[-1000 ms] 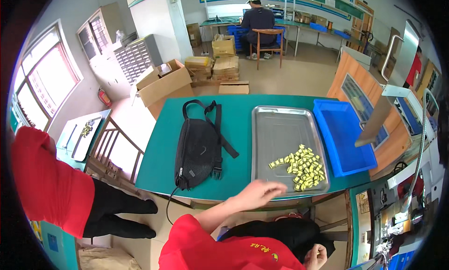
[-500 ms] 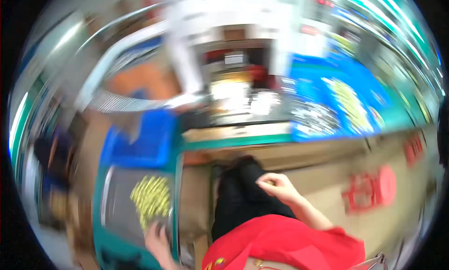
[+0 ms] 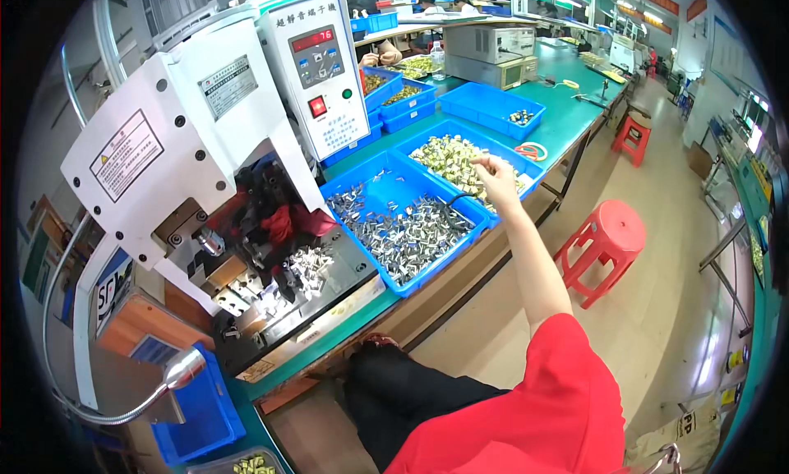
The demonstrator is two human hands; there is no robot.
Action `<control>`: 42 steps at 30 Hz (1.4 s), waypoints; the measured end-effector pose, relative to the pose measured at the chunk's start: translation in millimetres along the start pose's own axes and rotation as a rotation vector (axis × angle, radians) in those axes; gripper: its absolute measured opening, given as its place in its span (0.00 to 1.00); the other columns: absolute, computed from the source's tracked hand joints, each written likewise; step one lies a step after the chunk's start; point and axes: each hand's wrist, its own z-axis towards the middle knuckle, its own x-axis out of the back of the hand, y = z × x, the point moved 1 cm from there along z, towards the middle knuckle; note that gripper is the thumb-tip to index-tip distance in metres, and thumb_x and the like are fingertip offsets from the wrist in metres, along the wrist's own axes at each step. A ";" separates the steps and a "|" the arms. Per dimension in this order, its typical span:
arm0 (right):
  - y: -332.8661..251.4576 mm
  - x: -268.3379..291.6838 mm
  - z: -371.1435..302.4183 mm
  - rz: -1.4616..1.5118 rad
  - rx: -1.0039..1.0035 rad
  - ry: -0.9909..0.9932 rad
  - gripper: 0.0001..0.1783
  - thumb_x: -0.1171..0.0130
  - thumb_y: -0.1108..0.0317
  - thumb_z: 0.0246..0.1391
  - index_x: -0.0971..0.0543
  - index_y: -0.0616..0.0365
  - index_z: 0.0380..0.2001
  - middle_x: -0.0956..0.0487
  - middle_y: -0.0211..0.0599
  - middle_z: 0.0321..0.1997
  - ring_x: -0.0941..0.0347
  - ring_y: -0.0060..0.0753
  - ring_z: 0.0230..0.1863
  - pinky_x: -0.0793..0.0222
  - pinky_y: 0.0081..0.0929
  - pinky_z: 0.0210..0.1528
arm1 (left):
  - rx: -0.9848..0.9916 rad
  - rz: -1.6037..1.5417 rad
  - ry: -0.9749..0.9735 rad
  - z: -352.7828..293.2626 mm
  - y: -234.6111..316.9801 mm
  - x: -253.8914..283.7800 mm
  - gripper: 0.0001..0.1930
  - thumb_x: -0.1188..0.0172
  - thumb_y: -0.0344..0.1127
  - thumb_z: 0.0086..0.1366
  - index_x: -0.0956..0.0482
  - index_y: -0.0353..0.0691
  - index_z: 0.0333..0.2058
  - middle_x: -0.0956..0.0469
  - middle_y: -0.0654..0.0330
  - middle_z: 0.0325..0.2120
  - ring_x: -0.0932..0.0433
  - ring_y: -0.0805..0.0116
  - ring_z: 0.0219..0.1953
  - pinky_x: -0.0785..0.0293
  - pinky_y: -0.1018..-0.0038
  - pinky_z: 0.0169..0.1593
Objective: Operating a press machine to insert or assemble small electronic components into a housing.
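My right hand (image 3: 496, 181) reaches out over a blue bin (image 3: 403, 149) heaped with small pale-yellow parts (image 3: 450, 160). Its fingers are drawn together at the pile's right side, and whatever they pinch is too small to make out. Left of that bin, a second blue bin (image 3: 404, 289) holds many small silver metal clips (image 3: 415, 236). My left hand is outside the picture. On the bed of the white press machine (image 3: 177, 129) lies a loose heap of silver clips (image 3: 309, 269).
A control box (image 3: 316, 71) with a lit display stands behind the press. Scissors (image 3: 532, 151) lie by the bins. A red stool (image 3: 608, 240) stands on the floor at right. A bendable lamp (image 3: 182, 367) and blue tray (image 3: 201, 421) are at lower left. Another person's hands (image 3: 380, 55) work beyond.
The view has swung to the right, away from the tray of yellow parts. My left hand has gone out of view. My right hand has moved from above my lap to the parts bin.
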 end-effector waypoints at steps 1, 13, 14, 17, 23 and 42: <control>6.0 7.3 11.6 0.182 -0.164 -0.022 0.06 0.46 0.70 0.53 0.21 0.57 0.33 0.27 0.23 0.26 0.36 0.14 0.27 0.42 0.14 0.25 | -0.005 0.003 0.002 4.1 2.5 -1.0 0.18 0.40 0.44 0.57 0.23 0.37 0.41 0.23 0.48 0.38 0.22 0.54 0.34 0.26 0.66 0.40; 24.8 26.8 35.6 1.041 -0.597 -0.192 0.28 0.58 0.45 0.59 0.30 0.60 0.46 0.29 0.32 0.39 0.33 0.26 0.39 0.36 0.24 0.34 | 0.027 0.029 0.015 17.6 -4.6 -7.0 0.18 0.39 0.45 0.55 0.22 0.37 0.38 0.22 0.49 0.35 0.21 0.55 0.32 0.25 0.66 0.38; 25.2 28.3 37.3 1.009 -0.607 -0.162 0.28 0.59 0.45 0.60 0.29 0.60 0.46 0.29 0.32 0.39 0.33 0.26 0.39 0.36 0.24 0.34 | 0.032 0.030 0.019 17.0 -5.9 -7.7 0.18 0.39 0.45 0.55 0.22 0.37 0.38 0.22 0.49 0.35 0.21 0.55 0.32 0.25 0.66 0.38; 34.1 42.2 44.0 0.943 -0.613 -0.122 0.28 0.60 0.44 0.60 0.29 0.59 0.46 0.29 0.32 0.40 0.33 0.25 0.39 0.36 0.24 0.35 | 0.043 0.031 0.029 15.4 -9.3 -10.3 0.17 0.39 0.45 0.55 0.21 0.37 0.37 0.22 0.49 0.34 0.21 0.55 0.31 0.25 0.66 0.38; 53.1 7.5 79.3 0.977 -0.622 -0.139 0.25 0.56 0.46 0.59 0.28 0.58 0.44 0.28 0.33 0.38 0.32 0.25 0.39 0.36 0.24 0.35 | 0.099 -0.042 0.071 12.0 2.7 0.2 0.18 0.38 0.45 0.55 0.21 0.37 0.37 0.22 0.49 0.34 0.21 0.55 0.31 0.25 0.66 0.37; -91.8 -87.3 -40.0 0.105 0.151 -0.625 0.06 0.39 0.72 0.47 0.20 0.58 0.31 0.24 0.23 0.28 0.33 0.13 0.27 0.39 0.14 0.28 | 0.378 -0.914 0.346 -1.1 56.2 9.8 0.15 0.44 0.19 0.55 0.30 0.33 0.43 0.30 0.59 0.34 0.30 0.76 0.31 0.30 0.81 0.33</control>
